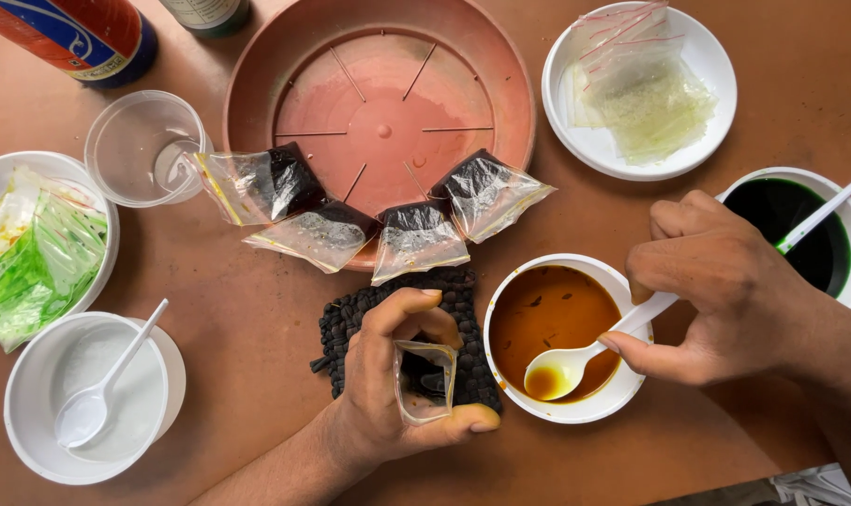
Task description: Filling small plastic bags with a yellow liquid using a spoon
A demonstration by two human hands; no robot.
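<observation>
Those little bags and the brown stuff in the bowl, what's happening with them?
A person's left hand holds a small clear bag open above a dark woven mat. The right hand holds a white plastic spoon with some brown liquid in it, over a white bowl of the same liquid. Four filled bags with dark contents lie along the edge of a reddish round tray. A bowl of dark green liquid stands at the right, a plate of empty bags behind it.

Bare table (247,309) lies left of the woven mat (350,323) (bowls (500,309) crowd the right).
</observation>
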